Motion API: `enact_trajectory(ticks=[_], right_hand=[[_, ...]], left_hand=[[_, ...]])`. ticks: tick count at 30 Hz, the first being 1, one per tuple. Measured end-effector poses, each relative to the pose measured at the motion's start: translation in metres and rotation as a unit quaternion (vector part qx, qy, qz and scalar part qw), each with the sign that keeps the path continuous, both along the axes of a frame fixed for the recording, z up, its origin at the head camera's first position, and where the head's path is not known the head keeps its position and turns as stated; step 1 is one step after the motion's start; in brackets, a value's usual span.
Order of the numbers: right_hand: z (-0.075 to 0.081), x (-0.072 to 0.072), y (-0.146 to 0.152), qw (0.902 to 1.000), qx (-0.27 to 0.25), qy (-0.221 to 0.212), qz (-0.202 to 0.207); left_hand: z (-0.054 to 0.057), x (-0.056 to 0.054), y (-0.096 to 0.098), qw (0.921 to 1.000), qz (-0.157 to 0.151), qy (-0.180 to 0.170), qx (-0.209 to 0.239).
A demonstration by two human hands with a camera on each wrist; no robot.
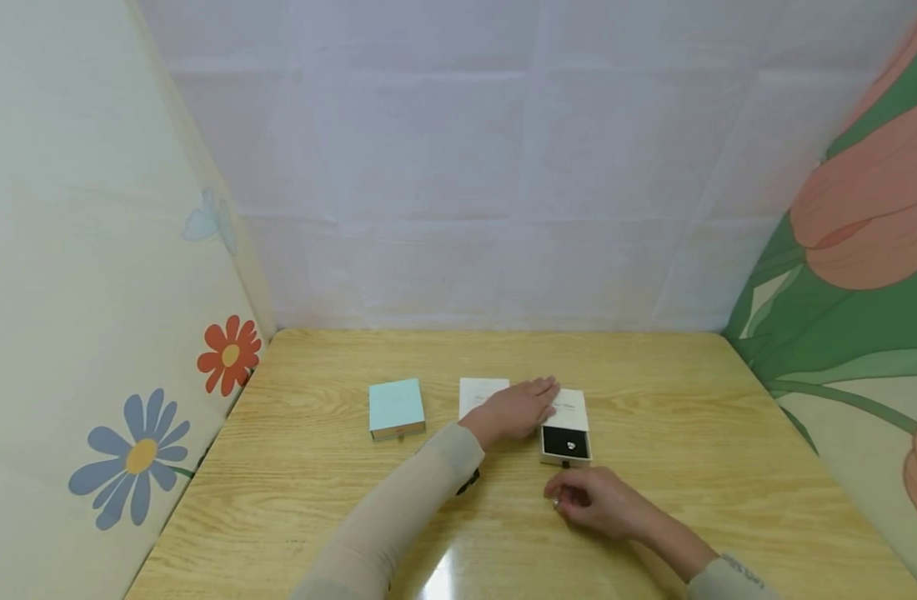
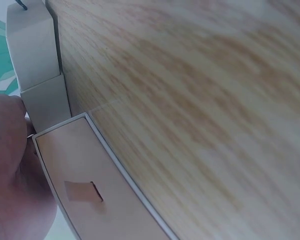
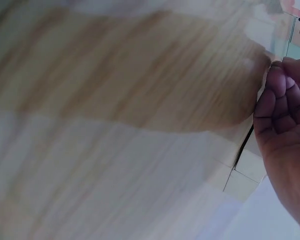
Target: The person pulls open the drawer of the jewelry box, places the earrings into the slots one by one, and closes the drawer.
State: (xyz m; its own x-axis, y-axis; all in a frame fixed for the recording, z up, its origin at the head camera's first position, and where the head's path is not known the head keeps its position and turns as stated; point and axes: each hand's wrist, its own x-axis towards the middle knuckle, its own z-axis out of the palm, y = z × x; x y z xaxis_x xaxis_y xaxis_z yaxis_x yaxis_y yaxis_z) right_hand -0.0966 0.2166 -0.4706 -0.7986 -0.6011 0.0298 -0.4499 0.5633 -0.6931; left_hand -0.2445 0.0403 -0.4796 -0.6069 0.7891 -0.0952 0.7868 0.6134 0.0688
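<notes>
My left hand (image 1: 520,408) reaches across the table, its extended fingers resting on the lid of the right-hand white box (image 1: 571,410). That box's drawer is pulled out towards me, showing a black insert (image 1: 554,440) with a small silvery piece of jewelry (image 1: 571,446) on it. Just in front of the drawer, my right hand (image 1: 597,502) pinches a small shiny piece of jewelry (image 1: 556,503) between thumb and fingertips; its exact kind is too small to tell. In the right wrist view the fingers (image 3: 285,95) are curled, and the held piece is barely visible.
Another white box (image 1: 483,393) stands beside my left hand, partly covered by it; its pinkish drawer front (image 2: 102,185) with a tab shows in the left wrist view. Further left sits a light-blue box (image 1: 396,406). Wood-grain table (image 1: 316,508) spreads around, with cloth walls behind and beside.
</notes>
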Motion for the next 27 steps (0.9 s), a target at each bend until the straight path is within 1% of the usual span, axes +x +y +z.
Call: enact_trajectory(ticks=[2, 4, 11, 17, 23, 27], right_hand=[[-0.0005, -0.0005, 0.0007, 0.9999, 0.000, 0.013, 0.007], [-0.0009, -0.0010, 0.0010, 0.9998, -0.002, 0.016, 0.009], [-0.0017, -0.0033, 0.0010, 0.9994, -0.019, -0.020, -0.021], [-0.0009, -0.0047, 0.0009, 0.9994, -0.007, -0.011, -0.032], [0.0032, -0.0052, 0.0007, 0.9993, -0.014, -0.009, -0.032], [0.0060, -0.0057, 0.0002, 0.9994, -0.017, 0.001, -0.028]], left_hand=[[-0.0004, -0.0001, 0.0000, 1.0000, 0.000, 0.001, -0.001], [-0.0003, -0.0001, -0.0002, 1.0000, 0.000, 0.002, -0.004], [-0.0001, 0.0000, -0.0005, 1.0000, 0.000, -0.003, -0.004], [0.0011, 0.0000, -0.0003, 1.0000, -0.005, -0.003, -0.001], [0.0014, -0.0002, -0.0005, 1.0000, -0.004, -0.003, -0.007], [0.0016, -0.0001, -0.0007, 1.0000, -0.004, -0.006, -0.007]])
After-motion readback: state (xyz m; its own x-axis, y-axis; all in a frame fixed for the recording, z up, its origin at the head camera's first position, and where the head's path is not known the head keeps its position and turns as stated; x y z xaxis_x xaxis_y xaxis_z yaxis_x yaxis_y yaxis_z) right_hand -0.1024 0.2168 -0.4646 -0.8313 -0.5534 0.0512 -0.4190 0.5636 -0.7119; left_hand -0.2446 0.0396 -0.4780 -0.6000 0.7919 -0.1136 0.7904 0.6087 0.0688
